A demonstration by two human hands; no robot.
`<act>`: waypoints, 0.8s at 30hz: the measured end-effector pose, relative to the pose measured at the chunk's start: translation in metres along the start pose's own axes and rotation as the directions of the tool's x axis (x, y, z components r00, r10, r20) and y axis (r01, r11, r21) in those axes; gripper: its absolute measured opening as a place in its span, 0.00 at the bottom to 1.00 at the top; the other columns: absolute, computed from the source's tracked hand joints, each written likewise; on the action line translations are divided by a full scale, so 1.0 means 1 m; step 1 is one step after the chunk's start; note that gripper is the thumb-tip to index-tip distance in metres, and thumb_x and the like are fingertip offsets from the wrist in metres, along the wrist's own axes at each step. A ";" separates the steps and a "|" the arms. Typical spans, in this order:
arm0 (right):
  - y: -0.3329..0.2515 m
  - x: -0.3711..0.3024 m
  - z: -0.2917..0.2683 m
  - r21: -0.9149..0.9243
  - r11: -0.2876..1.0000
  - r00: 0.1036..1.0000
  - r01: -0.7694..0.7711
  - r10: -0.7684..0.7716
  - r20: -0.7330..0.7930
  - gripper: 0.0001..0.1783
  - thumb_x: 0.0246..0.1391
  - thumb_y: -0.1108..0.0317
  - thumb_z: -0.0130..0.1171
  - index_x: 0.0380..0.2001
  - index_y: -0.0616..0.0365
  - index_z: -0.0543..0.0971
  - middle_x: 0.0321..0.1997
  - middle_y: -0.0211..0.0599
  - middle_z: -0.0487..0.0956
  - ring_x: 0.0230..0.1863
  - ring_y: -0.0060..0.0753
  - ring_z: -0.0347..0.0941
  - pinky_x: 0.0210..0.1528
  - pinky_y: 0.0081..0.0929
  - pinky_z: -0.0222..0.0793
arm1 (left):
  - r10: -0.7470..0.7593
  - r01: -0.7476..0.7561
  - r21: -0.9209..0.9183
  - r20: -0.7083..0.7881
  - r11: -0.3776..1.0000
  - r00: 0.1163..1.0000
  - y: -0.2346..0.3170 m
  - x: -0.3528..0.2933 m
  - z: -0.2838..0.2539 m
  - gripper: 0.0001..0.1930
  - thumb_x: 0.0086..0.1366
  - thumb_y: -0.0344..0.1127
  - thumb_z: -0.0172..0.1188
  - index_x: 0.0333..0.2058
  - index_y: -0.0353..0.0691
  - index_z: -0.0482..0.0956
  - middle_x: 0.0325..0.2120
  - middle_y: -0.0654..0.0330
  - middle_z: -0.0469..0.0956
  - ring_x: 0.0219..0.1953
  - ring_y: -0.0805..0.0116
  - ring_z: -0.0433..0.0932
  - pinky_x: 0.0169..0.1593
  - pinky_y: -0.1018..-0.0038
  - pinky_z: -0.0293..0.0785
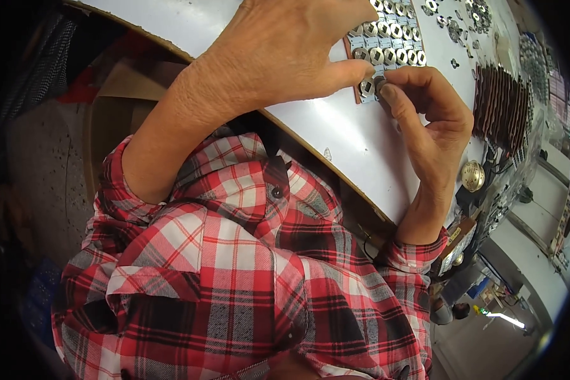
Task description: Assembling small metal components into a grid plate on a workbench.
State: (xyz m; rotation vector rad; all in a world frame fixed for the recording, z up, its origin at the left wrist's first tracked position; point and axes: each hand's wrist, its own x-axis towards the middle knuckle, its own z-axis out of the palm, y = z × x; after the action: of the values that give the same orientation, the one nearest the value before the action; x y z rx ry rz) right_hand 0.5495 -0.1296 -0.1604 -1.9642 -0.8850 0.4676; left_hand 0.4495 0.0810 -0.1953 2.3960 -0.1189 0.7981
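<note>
A panel (389, 58) of pale blue-grey circuit boards with brown edges lies on the white tabletop (354, 142), bearing rows of round silvery metal parts with dark diamond-shaped centres. My left hand (285, 54) reaches over its left side, thumb stretched toward a round metal part (367, 87) in the nearest row. The thumb and fingers stand apart, with nothing visible between them. At the panel's near edge, my right hand (434, 114) pinches a small dark round metal part (379, 82) between thumb and forefinger, just beside that part. The left hand hides some of the panel.
To the right stands a row of stacked brown boards (503, 104). Loose metal parts (455, 30) and a heap of similar ones (479, 16) lie at the far right. A shiny metal dome (473, 176) sits near my right wrist. A cardboard box (117, 95) is below the table's left edge.
</note>
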 end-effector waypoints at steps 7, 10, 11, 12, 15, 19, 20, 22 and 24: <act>0.004 0.001 0.000 -0.074 0.997 1.000 0.023 -0.023 -0.004 0.06 0.57 0.80 0.67 0.38 0.64 0.84 0.31 0.25 0.82 0.33 0.14 0.76 0.37 0.15 0.70 | -0.003 0.003 0.021 -0.003 1.000 1.000 0.000 0.002 0.002 0.25 0.54 0.41 0.73 0.47 0.31 0.81 0.53 0.39 0.76 0.60 0.40 0.72 0.64 0.52 0.67; 0.004 0.003 -0.005 0.008 1.000 0.999 0.004 -0.004 0.035 0.06 0.57 0.81 0.67 0.38 0.64 0.84 0.31 0.25 0.80 0.33 0.14 0.75 0.36 0.15 0.70 | -0.009 0.008 0.043 0.008 0.999 1.000 0.000 0.002 0.003 0.25 0.54 0.41 0.73 0.47 0.32 0.81 0.53 0.40 0.76 0.60 0.41 0.73 0.64 0.52 0.67; 0.003 0.004 -0.006 -0.005 1.000 0.998 0.005 -0.005 0.061 0.06 0.57 0.81 0.67 0.38 0.65 0.84 0.31 0.25 0.80 0.33 0.14 0.74 0.36 0.15 0.69 | -0.004 0.004 0.038 0.008 0.999 1.000 0.000 0.002 0.004 0.25 0.54 0.41 0.73 0.47 0.32 0.81 0.53 0.40 0.76 0.60 0.41 0.73 0.64 0.52 0.67; 0.002 0.004 -0.007 -0.018 1.000 0.996 0.011 -0.009 0.087 0.06 0.57 0.81 0.66 0.38 0.65 0.84 0.32 0.25 0.80 0.33 0.14 0.74 0.36 0.15 0.69 | -0.013 0.012 0.038 0.016 0.999 1.000 0.001 0.003 0.003 0.25 0.54 0.41 0.73 0.47 0.32 0.81 0.53 0.40 0.76 0.60 0.41 0.73 0.64 0.53 0.67; 0.004 0.004 -0.013 0.002 0.999 0.990 0.044 -0.044 0.136 0.07 0.57 0.82 0.66 0.39 0.66 0.84 0.33 0.26 0.80 0.35 0.14 0.74 0.37 0.14 0.68 | 0.161 -0.179 -0.079 -0.189 0.981 0.969 -0.022 0.001 0.030 0.25 0.54 0.42 0.73 0.47 0.33 0.81 0.54 0.41 0.76 0.60 0.41 0.73 0.64 0.53 0.67; 0.015 0.004 -0.013 0.054 0.998 0.999 0.030 -0.032 0.042 0.08 0.61 0.77 0.66 0.43 0.63 0.86 0.33 0.26 0.83 0.32 0.12 0.73 0.34 0.13 0.67 | 0.341 -0.497 -0.193 -0.519 0.846 0.783 -0.045 0.005 0.057 0.25 0.53 0.41 0.74 0.47 0.34 0.82 0.55 0.42 0.76 0.61 0.41 0.73 0.64 0.53 0.67; 0.023 0.010 -0.021 0.045 0.996 0.996 0.071 -0.068 -0.060 0.09 0.61 0.77 0.66 0.45 0.62 0.86 0.33 0.26 0.83 0.30 0.12 0.72 0.31 0.13 0.67 | 0.356 -0.559 -0.220 -0.576 0.800 0.736 -0.048 0.008 0.061 0.25 0.53 0.41 0.74 0.47 0.34 0.82 0.55 0.42 0.76 0.61 0.42 0.73 0.64 0.53 0.67; 0.038 0.019 -0.040 -0.090 0.994 0.939 0.058 -0.085 -0.334 0.11 0.62 0.75 0.65 0.47 0.60 0.86 0.35 0.27 0.84 0.29 0.13 0.72 0.29 0.12 0.66 | 0.359 -0.602 -0.250 -0.611 0.758 0.706 -0.049 0.013 0.069 0.25 0.52 0.41 0.74 0.47 0.34 0.82 0.55 0.42 0.76 0.61 0.43 0.72 0.64 0.52 0.67; 0.059 0.028 -0.061 -0.338 0.940 0.871 0.040 -0.198 -0.450 0.12 0.62 0.73 0.65 0.49 0.57 0.87 0.41 0.27 0.84 0.30 0.13 0.71 0.30 0.13 0.67 | 0.371 -0.630 -0.238 -0.636 0.739 0.677 -0.050 0.016 0.073 0.25 0.52 0.41 0.74 0.47 0.34 0.82 0.54 0.43 0.76 0.62 0.44 0.72 0.64 0.52 0.67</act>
State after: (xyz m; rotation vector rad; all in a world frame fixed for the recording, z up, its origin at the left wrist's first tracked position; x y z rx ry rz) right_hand 0.6296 -0.1644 -0.1783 -2.1601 -0.7843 -0.2556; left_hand 0.5133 0.0818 -0.2583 1.6062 -0.6983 1.5209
